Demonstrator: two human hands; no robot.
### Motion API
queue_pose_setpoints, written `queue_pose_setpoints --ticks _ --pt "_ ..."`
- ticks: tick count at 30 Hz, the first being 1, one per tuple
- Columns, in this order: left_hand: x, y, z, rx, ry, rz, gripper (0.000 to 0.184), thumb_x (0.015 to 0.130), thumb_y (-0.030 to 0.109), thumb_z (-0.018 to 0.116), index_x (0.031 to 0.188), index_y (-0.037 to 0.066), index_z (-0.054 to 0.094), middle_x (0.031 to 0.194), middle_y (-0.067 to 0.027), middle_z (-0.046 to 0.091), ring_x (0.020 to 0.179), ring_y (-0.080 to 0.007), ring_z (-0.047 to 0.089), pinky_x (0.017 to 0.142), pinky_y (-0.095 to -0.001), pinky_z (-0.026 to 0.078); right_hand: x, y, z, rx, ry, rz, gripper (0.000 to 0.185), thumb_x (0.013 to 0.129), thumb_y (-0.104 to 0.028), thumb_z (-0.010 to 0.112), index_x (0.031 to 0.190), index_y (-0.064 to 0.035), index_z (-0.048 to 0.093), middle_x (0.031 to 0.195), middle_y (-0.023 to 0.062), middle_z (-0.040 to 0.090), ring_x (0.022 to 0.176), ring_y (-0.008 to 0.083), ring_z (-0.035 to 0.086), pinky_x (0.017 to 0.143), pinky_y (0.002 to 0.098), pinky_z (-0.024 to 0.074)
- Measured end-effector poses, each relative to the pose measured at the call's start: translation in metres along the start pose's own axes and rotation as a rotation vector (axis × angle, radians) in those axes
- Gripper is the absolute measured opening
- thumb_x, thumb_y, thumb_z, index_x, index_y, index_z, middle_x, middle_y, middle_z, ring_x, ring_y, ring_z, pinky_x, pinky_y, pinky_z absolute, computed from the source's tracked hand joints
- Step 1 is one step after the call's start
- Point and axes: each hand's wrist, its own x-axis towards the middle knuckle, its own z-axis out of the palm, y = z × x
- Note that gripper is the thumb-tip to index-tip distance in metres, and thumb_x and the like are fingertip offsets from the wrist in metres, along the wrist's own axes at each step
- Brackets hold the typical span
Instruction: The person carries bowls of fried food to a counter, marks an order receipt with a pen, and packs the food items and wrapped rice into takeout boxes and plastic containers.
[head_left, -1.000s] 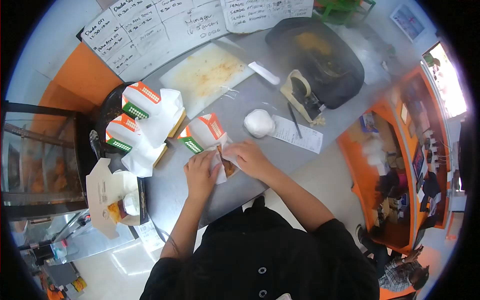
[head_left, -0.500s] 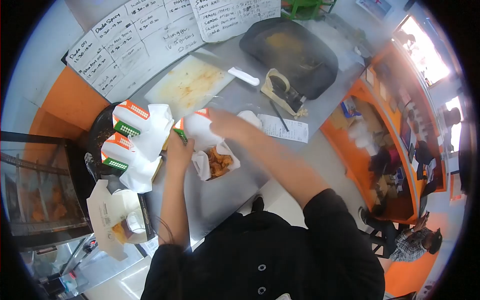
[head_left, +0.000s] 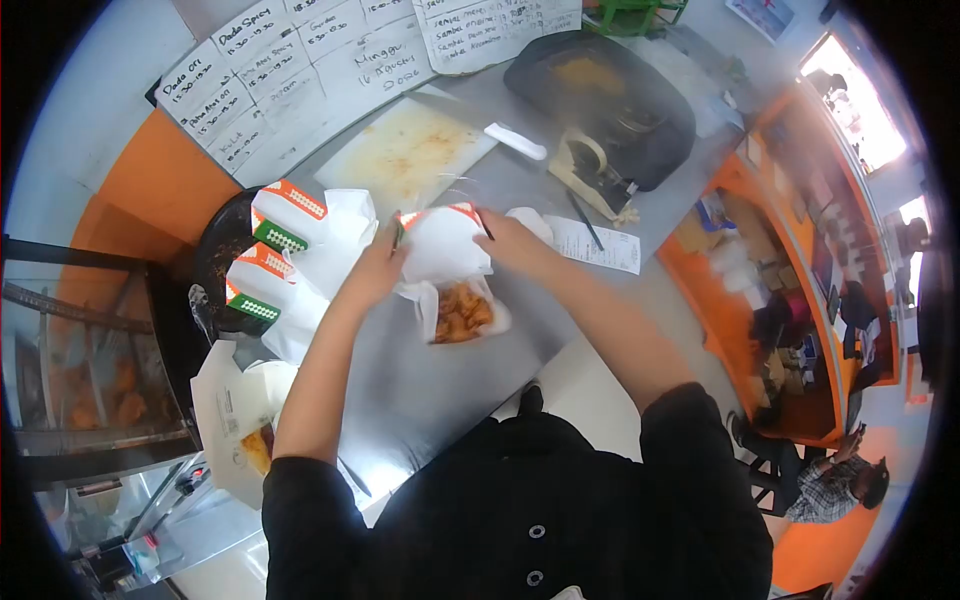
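Note:
An open paper food box (head_left: 447, 250) with an orange-patterned lid lies on the metal table, its lid towards the whiteboard. Brown fried pieces (head_left: 464, 313) fill its paper-lined near part. My left hand (head_left: 378, 262) grips the left edge of the lid, and my right hand (head_left: 508, 240) grips the lid's right edge. Just past my right hand is a round white wrapped item (head_left: 530, 222), partly hidden. Two similar boxes, an upper one (head_left: 290, 212) and a lower one (head_left: 258, 280), stand open at the left with white paper spilling out.
A stained cutting board (head_left: 400, 150) lies behind the boxes. Right of it are a white-handled tool (head_left: 515, 141), a tape dispenser (head_left: 590, 170), a pen (head_left: 587, 222) and a receipt (head_left: 610, 248). A brown carton (head_left: 230, 420) stands front left. A person (head_left: 835, 485) sits far right.
Both hands have moved from the food section to the lid's two sides. The paper that was folded over the fried pieces is now open, and the view has shifted slightly.

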Motion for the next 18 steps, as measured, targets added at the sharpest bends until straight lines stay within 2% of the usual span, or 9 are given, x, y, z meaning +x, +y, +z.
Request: queue_pose_setpoints --ticks 1,2,5,7,10,11,13,16,18 --pt "-0.009 -0.004 0.009 0.176 0.067 0.167 0.057 0.086 0.015 0.051 0.137 0.003 0.030 0.121 -0.0208 0.049 0.097 -0.0244 0.057 0.082 -0.0326 0.047 -0.011 0.003 0.006 0.107 0.020 -0.017 0.049 0.077 -0.012 0.061 0.122 -0.0018 0.044 0.106 0.0157 0.057 0.091 0.0229 0.056 0.080 0.0336 0.0449" --pt "-0.028 0.033 -0.006 -0.090 -0.099 -0.072 0.059 0.086 0.019 0.054 0.137 0.002 0.029 0.131 -0.0213 0.041 0.108 -0.0273 0.052 0.090 -0.0330 0.042 -0.024 0.005 0.011 0.208 0.052 -0.033 0.051 0.078 -0.015 0.063 0.122 -0.0021 0.043 0.107 0.0143 0.057 0.091 0.0220 0.055 0.080 0.0324 0.0441" --pt "-0.059 0.018 0.004 -0.043 -0.008 0.253 0.056 0.084 0.018 0.057 0.131 -0.003 0.035 0.131 -0.0205 0.042 0.112 -0.0275 0.049 0.095 -0.0332 0.038 -0.083 -0.021 0.042 0.183 0.554 0.127 0.038 0.078 -0.020 0.064 0.108 -0.0040 0.048 0.093 0.0104 0.054 0.086 0.0200 0.053 0.077 0.0328 0.0442" --pt "-0.082 -0.048 0.027 -0.378 -0.022 -0.121 0.046 0.083 0.016 0.051 0.125 -0.003 0.042 0.130 -0.0191 0.041 0.119 -0.0276 0.040 0.099 -0.0357 0.034 -0.096 -0.008 0.067 0.322 0.582 0.431 0.021 0.083 -0.017 0.055 0.098 -0.0037 0.050 0.092 0.0125 0.054 0.082 0.0229 0.054 0.077 0.0361 0.0443" --pt "-0.095 -0.036 0.034 -0.249 0.110 -0.175 0.046 0.083 0.007 0.045 0.127 -0.003 0.037 0.126 -0.0200 0.042 0.112 -0.0320 0.046 0.093 -0.0389 0.041 -0.101 0.026 0.112 0.134 0.529 -0.087 0.039 0.074 -0.010 0.062 0.110 -0.0030 0.052 0.110 0.0152 0.052 0.104 0.0293 0.048 0.093 0.0400 0.0361" --pt "-0.076 -0.119 0.062 -0.132 0.269 -0.074 0.050 0.078 0.008 0.048 0.126 -0.003 0.040 0.121 -0.0173 0.045 0.108 -0.0283 0.047 0.090 -0.0356 0.041 -0.106 0.008 0.101 0.087 0.473 -0.111 0.047 0.075 -0.009 0.060 0.120 -0.0033 0.046 0.121 0.0144 0.047 0.109 0.0297 0.045 0.095 0.0415 0.0350" --pt "-0.061 -0.058 0.073 -0.072 0.132 0.004 0.045 0.081 0.011 0.050 0.123 -0.003 0.044 0.117 -0.0209 0.048 0.106 -0.0305 0.049 0.088 -0.0371 0.042 -0.098 -0.004 0.089 0.093 0.198 0.047 0.054 0.078 -0.010 0.057 0.129 -0.0047 0.039 0.132 0.0152 0.038 0.116 0.0313 0.041 0.098 0.0414 0.0323" --pt "-0.092 0.029 0.047 0.079 -0.024 0.060 0.039 0.085 0.016 0.053 0.118 -0.003 0.049 0.111 -0.0262 0.052 0.101 -0.0338 0.051 0.084 -0.0394 0.045 -0.089 0.033 0.111 -0.043 0.141 -0.193 0.058 0.080 -0.013 0.055 0.134 -0.0064 0.035 0.138 0.0159 0.031 0.121 0.0323 0.037 0.100 0.0423 0.0307" --pt "-0.106 -0.019 0.065 0.194 0.151 0.350 0.040 0.084 0.016 0.052 0.121 -0.001 0.050 0.113 -0.0266 0.050 0.106 -0.0371 0.047 0.087 -0.0434 0.041 -0.106 0.013 0.108 0.059 0.118 -0.172 0.053 0.082 -0.017 0.051 0.132 -0.0050 0.037 0.136 0.0173 0.034 0.123 0.0319 0.036 0.102 0.0414 0.0281"
